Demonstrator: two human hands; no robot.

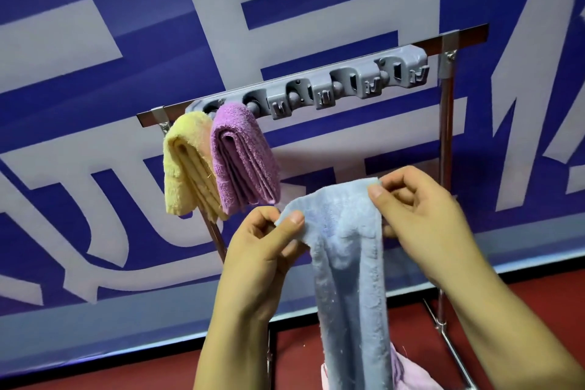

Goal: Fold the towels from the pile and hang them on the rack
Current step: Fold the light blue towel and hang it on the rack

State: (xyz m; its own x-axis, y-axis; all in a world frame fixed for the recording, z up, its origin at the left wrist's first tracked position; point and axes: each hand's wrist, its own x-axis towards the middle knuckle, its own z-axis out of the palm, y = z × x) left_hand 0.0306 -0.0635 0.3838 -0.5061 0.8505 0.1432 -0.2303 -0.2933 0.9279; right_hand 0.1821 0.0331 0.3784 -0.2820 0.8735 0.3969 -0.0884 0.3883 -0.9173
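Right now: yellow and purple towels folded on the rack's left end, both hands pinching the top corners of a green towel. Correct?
Not quite. The towel held is light blue, not green. The head view shows the left hand and right hand pinching its top corners, and the yellow towel and purple towel folded on the left end of the rack.

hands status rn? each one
Left hand: pinching the upper left corner of the blue towel.
Right hand: pinching the same towel's upper right corner.
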